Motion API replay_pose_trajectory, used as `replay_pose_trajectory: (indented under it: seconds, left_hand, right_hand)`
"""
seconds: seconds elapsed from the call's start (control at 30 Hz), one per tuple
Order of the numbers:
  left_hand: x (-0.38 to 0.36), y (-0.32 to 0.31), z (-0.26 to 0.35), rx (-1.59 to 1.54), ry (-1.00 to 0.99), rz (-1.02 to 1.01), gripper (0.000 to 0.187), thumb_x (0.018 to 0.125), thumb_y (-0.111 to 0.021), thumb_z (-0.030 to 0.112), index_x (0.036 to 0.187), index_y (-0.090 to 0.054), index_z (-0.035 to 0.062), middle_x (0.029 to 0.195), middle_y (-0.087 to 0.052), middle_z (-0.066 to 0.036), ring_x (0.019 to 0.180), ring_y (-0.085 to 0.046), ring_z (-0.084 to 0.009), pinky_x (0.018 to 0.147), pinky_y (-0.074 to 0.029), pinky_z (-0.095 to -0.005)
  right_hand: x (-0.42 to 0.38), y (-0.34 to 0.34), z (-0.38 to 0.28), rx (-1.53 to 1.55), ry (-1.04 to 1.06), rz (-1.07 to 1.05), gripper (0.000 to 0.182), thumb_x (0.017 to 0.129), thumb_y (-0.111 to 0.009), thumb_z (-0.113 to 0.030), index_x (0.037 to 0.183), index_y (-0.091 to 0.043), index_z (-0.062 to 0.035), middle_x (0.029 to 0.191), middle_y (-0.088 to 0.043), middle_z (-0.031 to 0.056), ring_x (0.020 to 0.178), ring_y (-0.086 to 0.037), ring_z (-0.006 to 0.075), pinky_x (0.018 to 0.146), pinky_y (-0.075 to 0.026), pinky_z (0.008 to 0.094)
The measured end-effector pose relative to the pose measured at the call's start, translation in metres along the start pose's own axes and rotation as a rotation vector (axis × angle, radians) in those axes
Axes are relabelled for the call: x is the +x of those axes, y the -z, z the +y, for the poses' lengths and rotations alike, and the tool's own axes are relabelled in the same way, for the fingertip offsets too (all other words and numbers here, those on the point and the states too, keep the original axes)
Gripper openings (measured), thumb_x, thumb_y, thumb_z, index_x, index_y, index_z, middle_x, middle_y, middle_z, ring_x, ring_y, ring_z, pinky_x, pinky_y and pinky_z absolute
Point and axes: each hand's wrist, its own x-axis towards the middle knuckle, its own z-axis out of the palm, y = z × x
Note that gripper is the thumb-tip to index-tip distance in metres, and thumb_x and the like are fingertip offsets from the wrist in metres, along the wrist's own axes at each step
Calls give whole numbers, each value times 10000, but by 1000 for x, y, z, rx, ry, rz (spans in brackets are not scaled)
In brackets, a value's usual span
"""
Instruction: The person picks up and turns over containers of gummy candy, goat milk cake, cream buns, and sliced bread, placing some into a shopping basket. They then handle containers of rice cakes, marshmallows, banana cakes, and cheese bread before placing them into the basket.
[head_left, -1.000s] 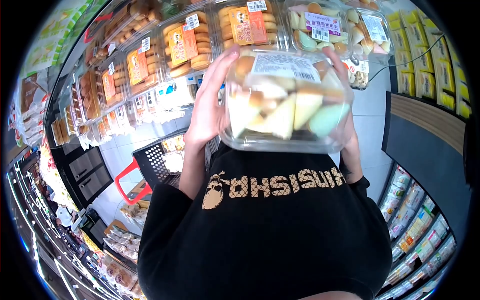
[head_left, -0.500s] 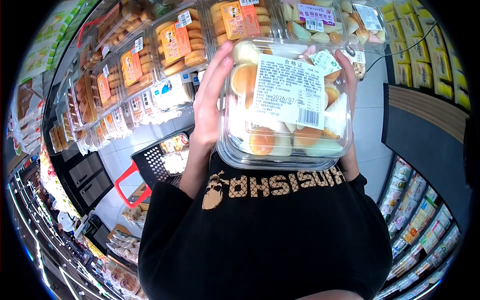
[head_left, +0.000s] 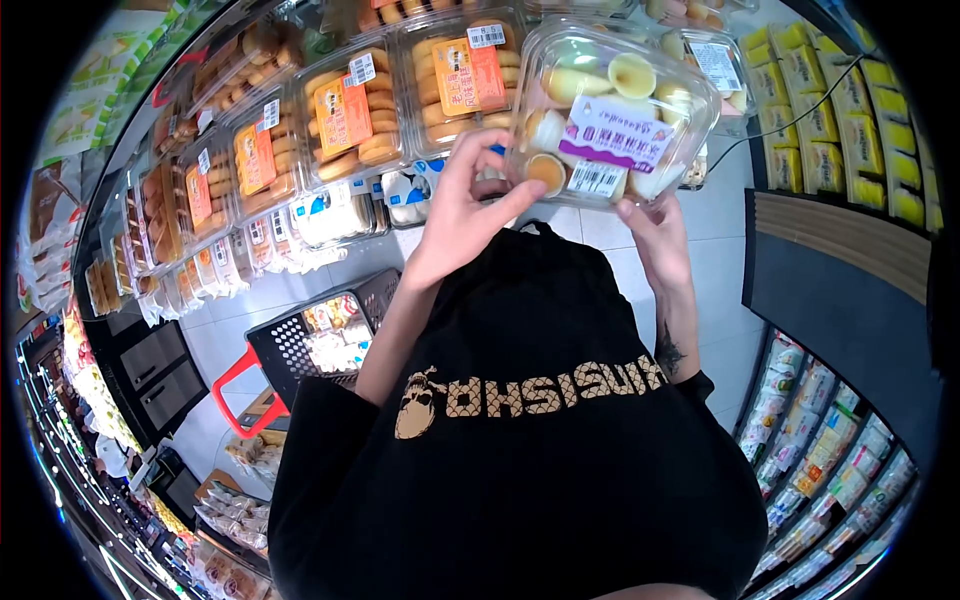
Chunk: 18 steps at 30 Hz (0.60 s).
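Note:
A clear plastic box of cone-shaped pastries (head_left: 612,110) is held up over the shelf edge, its purple and white label facing me. My left hand (head_left: 475,200) grips its lower left corner, thumb on the front and fingers partly hidden behind it. At the lower right corner is my right hand (head_left: 655,230), with its thumb at the edge and the other fingers mostly hidden. Beside the held box, packs of round cakes with orange labels (head_left: 468,80) lie on the display.
A black basket with a red handle (head_left: 240,392) holds packaged goods at the lower left. Yellow packets (head_left: 820,165) fill a rack at the right, above a dark counter (head_left: 840,275). More packaged goods (head_left: 825,445) stand on lower right shelves.
The box has moved up and away from my chest, toward the display. It has turned from the white text label to the purple label side. Both hands have shifted to its lower corners.

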Motion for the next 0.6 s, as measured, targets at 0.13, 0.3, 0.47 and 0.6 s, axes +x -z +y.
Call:
replay_pose_trajectory:
  seconds: [0.13,0.3,0.47,0.6]
  left_hand:
    - [22,-21,-8,-72,15,-2,370,760,-675,106,1026,-450,-18,876,-450,-32,736,-525,-70,637,-480,-201]
    - [43,-40,-16,-159,-27,13,340,798,-642,125,993,-409,-29,756,-469,-13,673,-524,-69,562,-434,-179]
    - [51,-40,-16,-211,29,-31,341,824,-588,98,1075,-409,-49,837,-486,-40,757,-558,-108,630,-448,-187]
    - [56,-40,-23,-159,-19,-59,431,827,-575,118,1176,-392,-58,914,-503,-66,808,-582,-141,647,-444,-213]
  right_hand:
    - [9,2,-12,75,50,157,404,817,-597,-143,1151,-443,24,1075,-535,77,993,-497,137,898,-382,287]
    - [26,7,-22,270,16,293,305,846,-572,-157,1081,-468,7,1011,-530,71,931,-501,122,878,-396,254]
    - [39,14,-20,321,125,294,282,836,-594,-150,1048,-477,-5,990,-534,72,912,-501,120,873,-402,260]
    - [42,14,-19,250,140,304,331,861,-547,-143,1123,-433,23,1049,-508,89,1022,-481,151,984,-351,314]
